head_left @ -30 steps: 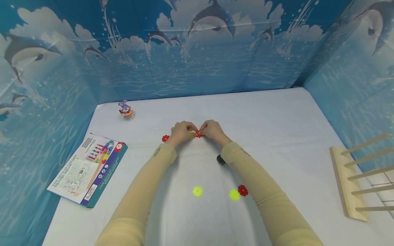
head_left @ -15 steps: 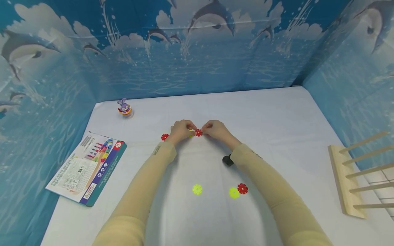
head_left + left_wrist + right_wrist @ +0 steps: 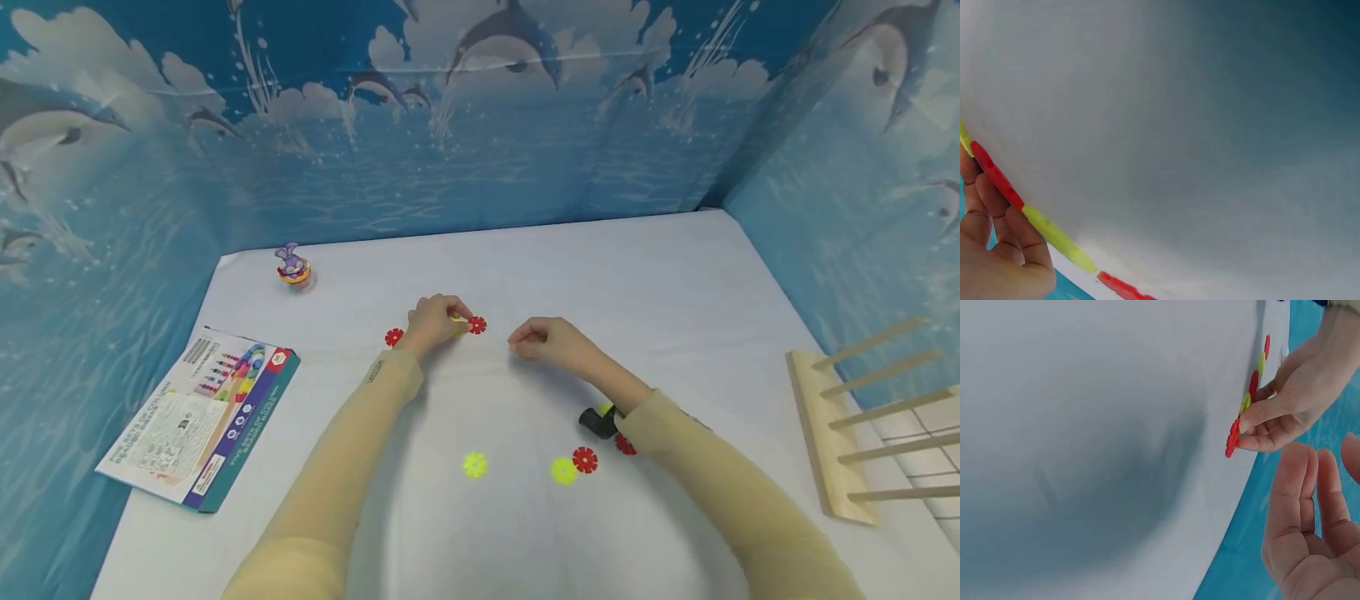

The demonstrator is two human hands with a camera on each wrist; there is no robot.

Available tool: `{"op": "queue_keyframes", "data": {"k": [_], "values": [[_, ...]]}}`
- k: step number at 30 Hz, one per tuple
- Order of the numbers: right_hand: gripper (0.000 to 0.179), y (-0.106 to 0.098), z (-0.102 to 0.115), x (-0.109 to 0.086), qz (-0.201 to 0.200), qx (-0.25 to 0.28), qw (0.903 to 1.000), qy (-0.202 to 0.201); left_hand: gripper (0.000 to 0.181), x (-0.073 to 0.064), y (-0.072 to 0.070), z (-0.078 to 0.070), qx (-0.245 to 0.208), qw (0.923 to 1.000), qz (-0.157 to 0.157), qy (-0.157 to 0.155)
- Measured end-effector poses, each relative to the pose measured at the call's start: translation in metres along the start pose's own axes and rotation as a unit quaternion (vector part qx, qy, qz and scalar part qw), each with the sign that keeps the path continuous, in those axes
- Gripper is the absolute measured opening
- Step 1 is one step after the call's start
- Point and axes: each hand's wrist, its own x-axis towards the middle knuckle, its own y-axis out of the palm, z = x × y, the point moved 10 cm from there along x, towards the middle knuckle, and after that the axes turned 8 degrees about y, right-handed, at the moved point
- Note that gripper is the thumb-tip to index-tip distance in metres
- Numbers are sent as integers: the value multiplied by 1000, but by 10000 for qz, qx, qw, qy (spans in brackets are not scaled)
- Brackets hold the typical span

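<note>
My left hand (image 3: 435,323) pinches a chain of red and yellow notched plastic discs, linked edge to edge. The red end disc (image 3: 477,325) sticks out past the fingertips, and a yellow disc (image 3: 1246,402) joins it by the thumb. At the chain's other end, a red disc (image 3: 393,337) shows left of the hand; the middle is hidden behind the hand in the head view. My right hand (image 3: 551,342) hovers apart from the chain, fingers loosely bent, nothing between them. In the right wrist view, the right hand's fingers (image 3: 1288,481) show empty near the chain.
Loose discs lie on the white table nearer me: a yellow disc (image 3: 475,465), a touching yellow and red pair (image 3: 585,459), and others partly under the right wrist and its black camera (image 3: 597,422). A box (image 3: 202,417) and rabbit toy (image 3: 293,267) stand left, a wooden peg rack (image 3: 828,433) right.
My right hand has let go of the red end disc and moved right and toward me. More loose discs show by its wrist. The left hand keeps its grip on the chain.
</note>
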Motion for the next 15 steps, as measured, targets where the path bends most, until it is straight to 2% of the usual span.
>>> {"op": "queue_keyframes", "data": {"k": [7,11,15], "values": [[21,10,-27,-45,333,-331,9983,-340,13,-1,1,-1,-18,10000,24,-5],[28,21,-40,-66,669,-260,9969,-327,13,0,2,-1,-28,10000,29,2],[30,30,-50,-80,825,-338,9957,-234,13,1,0,0,-54,10000,26,28]]}}
